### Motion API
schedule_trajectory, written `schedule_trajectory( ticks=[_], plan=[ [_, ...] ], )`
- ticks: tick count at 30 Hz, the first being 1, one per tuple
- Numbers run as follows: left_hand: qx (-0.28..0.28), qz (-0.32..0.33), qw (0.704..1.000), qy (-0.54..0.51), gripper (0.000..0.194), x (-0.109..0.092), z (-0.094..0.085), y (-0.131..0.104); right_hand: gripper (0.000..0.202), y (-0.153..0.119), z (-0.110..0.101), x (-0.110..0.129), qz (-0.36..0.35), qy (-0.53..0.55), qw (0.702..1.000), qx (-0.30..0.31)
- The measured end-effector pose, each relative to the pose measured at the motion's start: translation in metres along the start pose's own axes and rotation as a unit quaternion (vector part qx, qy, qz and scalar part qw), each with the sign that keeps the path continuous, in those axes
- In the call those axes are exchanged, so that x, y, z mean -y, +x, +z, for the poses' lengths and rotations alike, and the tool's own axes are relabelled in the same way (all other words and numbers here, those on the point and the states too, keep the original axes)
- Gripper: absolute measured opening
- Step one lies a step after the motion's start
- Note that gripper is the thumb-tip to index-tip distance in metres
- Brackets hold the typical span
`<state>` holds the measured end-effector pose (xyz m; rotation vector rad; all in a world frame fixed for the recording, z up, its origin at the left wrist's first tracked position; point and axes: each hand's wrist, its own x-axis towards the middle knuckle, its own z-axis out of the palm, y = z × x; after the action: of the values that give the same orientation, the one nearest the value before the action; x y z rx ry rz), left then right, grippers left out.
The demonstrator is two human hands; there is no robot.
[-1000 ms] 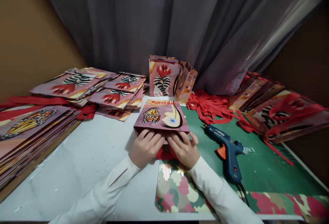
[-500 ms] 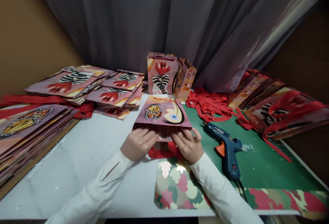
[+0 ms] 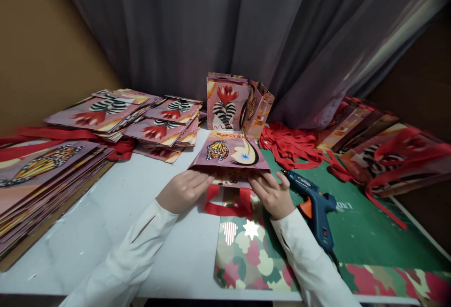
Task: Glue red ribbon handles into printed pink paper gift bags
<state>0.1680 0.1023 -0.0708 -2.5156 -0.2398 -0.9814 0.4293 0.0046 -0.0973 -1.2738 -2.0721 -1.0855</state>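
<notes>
A purple paper gift bag [image 3: 232,154] with a butterfly print lies in front of me, its mouth parted toward me. My left hand [image 3: 183,190] grips the left side of the mouth, fingertips hidden inside it. At the right side, my right hand [image 3: 273,193] holds the bag in the same way, its fingers partly tucked in. A red ribbon handle [image 3: 229,210] loops out toward me between the hands. Just right of my right hand lies a blue glue gun [image 3: 313,203] with an orange trigger.
Stacks of flat printed bags [image 3: 52,180] lie at the left. Standing bags [image 3: 227,105] are at the back. A red ribbon pile [image 3: 289,145] sits behind the glue gun, and finished-looking bags [image 3: 394,156] lean at the right. A green board [image 3: 366,236] and camouflage-print sheet [image 3: 246,260] cover the table.
Both hands have moved apart slightly, with fingers further into the bag's mouth. More of the red ribbon loop shows between them. The whole view has shifted a little.
</notes>
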Motion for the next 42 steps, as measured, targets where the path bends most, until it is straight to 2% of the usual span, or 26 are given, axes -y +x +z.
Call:
schedule_trajectory(
  ticks=[3, 10, 18, 24, 30, 37, 42],
  plan=[
    [0.002, 0.001, 1.000, -0.008, 0.023, 0.003, -0.001, 0.000, 0.029, -0.001, -0.002, -0.006, -0.013, 0.007, 1.000, 0.019],
    [-0.037, -0.020, 0.999, -0.001, 0.019, -0.006, -0.004, 0.002, 0.028, -0.002, -0.004, -0.005, 0.048, 0.019, 0.998, -0.018],
    [-0.003, -0.012, 1.000, 0.018, 0.019, -0.005, -0.002, 0.004, 0.024, 0.005, -0.003, 0.003, 0.071, 0.004, 0.997, 0.018],
    [-0.013, -0.048, 0.999, -0.008, 0.023, -0.011, 0.001, 0.006, 0.040, 0.011, -0.004, 0.013, 0.092, 0.051, 0.994, 0.032],
    [0.015, -0.036, 0.998, -0.046, 0.024, -0.017, 0.006, 0.006, 0.030, 0.003, -0.002, 0.010, 0.035, 0.106, 0.993, 0.047],
    [-0.023, -0.039, 0.998, -0.047, 0.021, -0.020, 0.004, 0.009, 0.024, 0.002, -0.004, 0.015, 0.060, 0.109, 0.992, -0.020],
    [-0.039, -0.024, 0.998, -0.045, 0.023, -0.022, 0.004, 0.007, 0.018, 0.003, -0.006, 0.016, 0.062, 0.120, 0.991, -0.020]
  ],
)
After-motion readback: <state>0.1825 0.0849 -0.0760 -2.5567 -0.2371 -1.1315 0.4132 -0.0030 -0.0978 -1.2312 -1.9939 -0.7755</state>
